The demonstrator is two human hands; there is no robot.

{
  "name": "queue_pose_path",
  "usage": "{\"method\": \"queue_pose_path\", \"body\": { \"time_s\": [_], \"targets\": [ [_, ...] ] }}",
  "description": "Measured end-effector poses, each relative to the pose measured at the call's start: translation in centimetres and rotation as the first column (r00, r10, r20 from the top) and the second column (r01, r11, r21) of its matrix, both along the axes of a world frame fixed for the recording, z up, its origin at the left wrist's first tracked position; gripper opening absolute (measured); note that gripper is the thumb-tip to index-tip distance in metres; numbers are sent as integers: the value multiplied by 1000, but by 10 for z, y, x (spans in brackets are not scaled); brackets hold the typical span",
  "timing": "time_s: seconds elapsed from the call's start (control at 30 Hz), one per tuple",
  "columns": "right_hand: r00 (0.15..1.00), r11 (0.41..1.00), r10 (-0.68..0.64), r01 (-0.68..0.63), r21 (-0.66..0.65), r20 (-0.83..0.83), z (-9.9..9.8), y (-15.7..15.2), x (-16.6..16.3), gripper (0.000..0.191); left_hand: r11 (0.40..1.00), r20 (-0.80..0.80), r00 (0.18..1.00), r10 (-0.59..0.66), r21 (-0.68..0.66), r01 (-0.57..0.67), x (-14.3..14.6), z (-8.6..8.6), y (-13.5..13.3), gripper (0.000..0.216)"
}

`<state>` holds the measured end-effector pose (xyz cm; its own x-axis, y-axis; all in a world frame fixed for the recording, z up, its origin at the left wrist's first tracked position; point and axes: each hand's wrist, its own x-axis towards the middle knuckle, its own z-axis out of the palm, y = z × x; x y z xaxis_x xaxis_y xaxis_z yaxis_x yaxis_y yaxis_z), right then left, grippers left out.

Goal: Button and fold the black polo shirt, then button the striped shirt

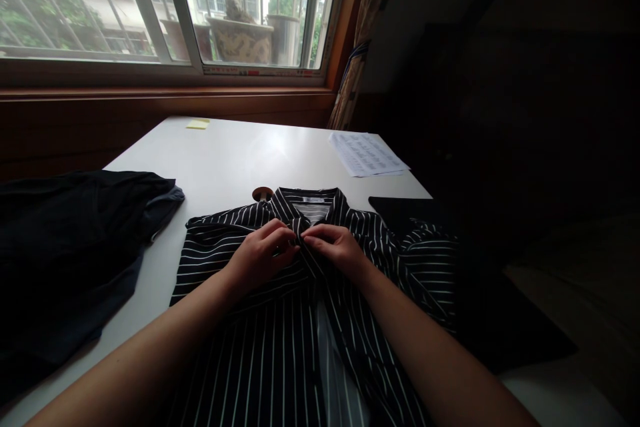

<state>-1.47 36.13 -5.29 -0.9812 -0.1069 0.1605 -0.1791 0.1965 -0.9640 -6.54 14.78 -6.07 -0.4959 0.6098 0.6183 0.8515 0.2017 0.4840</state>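
Observation:
A black shirt with white stripes (270, 353) lies face up on the white table (240, 153), its collar toward the window. My left hand (263, 250) pinches the shirt's front edge just below the collar. Opposite it, my right hand (337, 247) pinches the other front edge, fingertips almost meeting those of the left. Any button between the fingers is too small to make out. Lower down, the shirt's front hangs apart, showing its pale inside. One sleeve lies folded at the right side.
Dark folded clothing (65, 260) covers the table's left side. Another dark cloth (505, 320) lies at the right. Printed sheets (367, 153) rest at the far right corner, a yellow sticky note (198, 123) at the far left. A round brown object (263, 194) sits beside the collar.

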Motion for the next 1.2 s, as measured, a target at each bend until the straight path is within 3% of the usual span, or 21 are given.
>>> {"method": "queue_pose_path", "body": {
  "time_s": [0.57,0.87,1.2],
  "targets": [
    [996,996,81,-79,-48,38,2,-2,0,33,1000,10,1000,-27,9,27,3,4,2,7],
    [991,977,71,-47,207,-111,2,-11,4,15,997,63,998,-13,72,8,2,4,2,6],
    [982,957,104,-55,284,-160,2,-15,6,5,997,92,995,-34,75,27,2,5,2,6]
  ]
}}
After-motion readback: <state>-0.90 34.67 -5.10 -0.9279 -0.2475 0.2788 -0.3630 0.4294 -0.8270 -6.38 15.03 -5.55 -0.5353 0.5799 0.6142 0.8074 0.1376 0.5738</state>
